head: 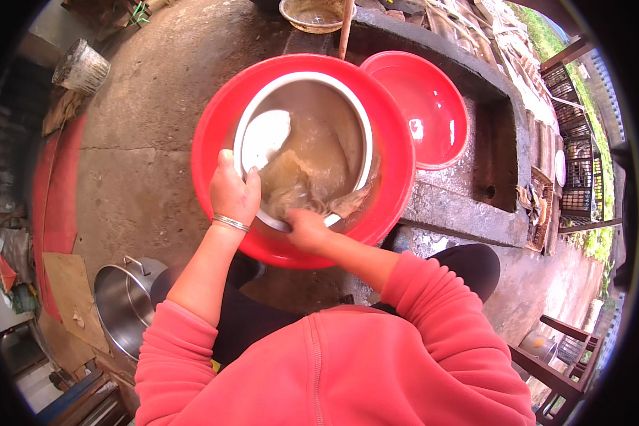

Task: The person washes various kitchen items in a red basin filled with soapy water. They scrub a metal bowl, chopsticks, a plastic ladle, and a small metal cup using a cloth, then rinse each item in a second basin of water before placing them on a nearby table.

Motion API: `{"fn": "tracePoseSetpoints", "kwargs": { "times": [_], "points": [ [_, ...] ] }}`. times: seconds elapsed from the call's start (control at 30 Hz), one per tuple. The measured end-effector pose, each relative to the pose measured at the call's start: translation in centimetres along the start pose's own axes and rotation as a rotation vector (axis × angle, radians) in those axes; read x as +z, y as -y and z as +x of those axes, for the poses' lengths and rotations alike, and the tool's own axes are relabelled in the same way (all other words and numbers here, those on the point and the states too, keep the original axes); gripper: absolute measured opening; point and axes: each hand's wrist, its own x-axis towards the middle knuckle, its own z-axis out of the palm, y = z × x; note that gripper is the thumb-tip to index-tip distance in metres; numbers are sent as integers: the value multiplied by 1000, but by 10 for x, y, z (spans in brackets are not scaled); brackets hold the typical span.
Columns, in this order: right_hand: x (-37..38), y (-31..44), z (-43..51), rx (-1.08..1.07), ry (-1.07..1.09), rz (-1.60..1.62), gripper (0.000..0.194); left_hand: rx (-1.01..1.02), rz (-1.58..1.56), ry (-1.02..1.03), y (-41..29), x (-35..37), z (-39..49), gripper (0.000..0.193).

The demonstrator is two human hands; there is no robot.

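Note:
A round metal basin with a pale rim stands inside a large red plastic tub before me. Cloudy brownish water fills much of it, and bright light glares at its left side. My left hand grips the basin's left rim, thumb on the inner side. At the near rim is my right hand, its fingers on a brownish, wet, cloth-like piece that partly hangs over the rim. The fingertips are partly hidden, and what the piece is I cannot tell.
A smaller red basin of water stands by the concrete trough at right. A wooden pole rises behind the tub, near a worn bowl. Lower left lies a steel pot; a dirty bucket is farther back.

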Motion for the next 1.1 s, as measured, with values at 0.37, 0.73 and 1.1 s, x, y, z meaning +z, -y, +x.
{"fn": "tracePoseSetpoints", "kwargs": {
  "times": [0.37,0.73,1.1],
  "points": [
    [-19,18,5,-146,432,450,64,-18,103,13,4,-11,5,20],
    [-95,-59,14,-71,565,-1061,64,18,208,137,-3,-14,17,20],
    [-44,-46,-1,51,544,-808,63,54,219,110,-2,-6,13,31]
  ]
}}
